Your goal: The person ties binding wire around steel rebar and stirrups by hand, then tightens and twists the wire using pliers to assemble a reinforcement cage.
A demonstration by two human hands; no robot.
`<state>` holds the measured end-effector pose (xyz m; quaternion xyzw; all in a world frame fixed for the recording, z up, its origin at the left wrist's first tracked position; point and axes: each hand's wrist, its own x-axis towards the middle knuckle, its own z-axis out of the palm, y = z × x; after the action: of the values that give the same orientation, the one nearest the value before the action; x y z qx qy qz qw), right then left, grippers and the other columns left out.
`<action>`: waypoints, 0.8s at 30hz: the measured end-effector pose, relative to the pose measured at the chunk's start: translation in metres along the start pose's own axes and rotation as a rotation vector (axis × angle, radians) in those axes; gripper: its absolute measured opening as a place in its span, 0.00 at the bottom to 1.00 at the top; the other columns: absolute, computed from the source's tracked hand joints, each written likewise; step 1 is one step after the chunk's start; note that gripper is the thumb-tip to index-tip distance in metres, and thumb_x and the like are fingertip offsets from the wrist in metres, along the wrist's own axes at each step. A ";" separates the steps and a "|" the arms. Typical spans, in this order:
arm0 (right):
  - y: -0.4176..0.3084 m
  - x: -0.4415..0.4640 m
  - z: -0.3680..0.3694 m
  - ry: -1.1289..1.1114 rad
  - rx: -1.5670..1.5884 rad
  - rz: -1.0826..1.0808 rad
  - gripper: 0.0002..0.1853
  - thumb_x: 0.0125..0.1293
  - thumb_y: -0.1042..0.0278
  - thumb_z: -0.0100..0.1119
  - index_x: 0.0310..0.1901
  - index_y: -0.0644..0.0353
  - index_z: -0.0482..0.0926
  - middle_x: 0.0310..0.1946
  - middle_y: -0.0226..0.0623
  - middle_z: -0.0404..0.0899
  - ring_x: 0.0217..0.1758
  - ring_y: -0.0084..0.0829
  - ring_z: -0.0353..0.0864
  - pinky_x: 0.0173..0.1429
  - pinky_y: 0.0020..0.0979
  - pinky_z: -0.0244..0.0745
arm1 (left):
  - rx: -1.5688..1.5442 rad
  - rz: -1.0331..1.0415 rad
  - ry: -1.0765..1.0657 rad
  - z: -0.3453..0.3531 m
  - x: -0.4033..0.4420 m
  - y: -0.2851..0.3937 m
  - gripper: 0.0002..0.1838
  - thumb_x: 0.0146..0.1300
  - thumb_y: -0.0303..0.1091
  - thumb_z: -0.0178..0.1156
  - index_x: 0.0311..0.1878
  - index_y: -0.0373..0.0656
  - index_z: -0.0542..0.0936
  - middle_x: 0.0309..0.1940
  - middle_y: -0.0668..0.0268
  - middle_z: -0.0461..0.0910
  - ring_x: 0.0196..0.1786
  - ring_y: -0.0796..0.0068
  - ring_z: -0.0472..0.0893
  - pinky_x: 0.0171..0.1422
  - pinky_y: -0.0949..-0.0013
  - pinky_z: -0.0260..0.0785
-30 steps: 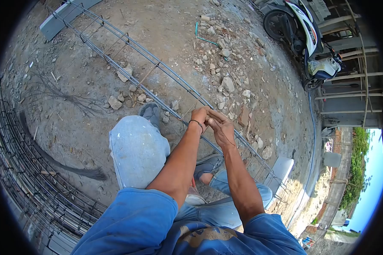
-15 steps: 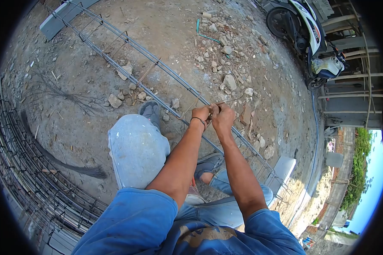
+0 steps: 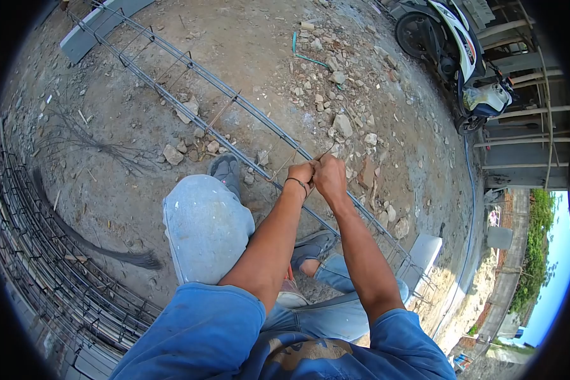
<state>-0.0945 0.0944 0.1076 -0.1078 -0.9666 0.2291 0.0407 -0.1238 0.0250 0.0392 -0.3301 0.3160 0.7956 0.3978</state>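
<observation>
A long rebar cage (image 3: 216,119) runs diagonally over the ground, its parallel steel bars joined by square stirrups. My left hand (image 3: 302,173) is closed at the upper bars, close to a stirrup; what its fingers grip is hidden. Right beside it, touching, my right hand (image 3: 330,177) is pinched shut on a thin tie wire (image 3: 327,151), whose end pokes out above the fingers. Both hands cover the spot on the bars between them. My left wrist wears a dark band.
Light grey blocks (image 3: 420,259) prop up the cage ends. A bundle of loose wire (image 3: 117,253) and stacked rebar cages (image 3: 50,272) lie left. Stones and rubble (image 3: 342,125) are scattered beyond the bars. A motorbike (image 3: 453,44) stands upper right; my bent knee (image 3: 208,228) is close.
My right hand has turned and drawn in slightly toward the left hand. The long wire end that reached out to the right now shows only as a short piece above the fingers.
</observation>
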 end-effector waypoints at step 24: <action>0.070 0.019 -0.044 -0.242 0.774 0.282 0.09 0.63 0.69 0.68 0.34 0.68 0.87 0.28 0.36 0.86 0.28 0.21 0.80 0.33 0.27 0.74 | 0.381 -0.021 -0.128 -0.017 0.027 -0.004 0.11 0.71 0.41 0.62 0.48 0.47 0.84 0.41 0.74 0.84 0.28 0.84 0.73 0.27 0.78 0.64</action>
<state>-0.0941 0.1783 0.1155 -0.1880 -0.7830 0.5891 -0.0673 -0.1286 0.0257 0.0077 -0.2008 0.4312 0.7367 0.4806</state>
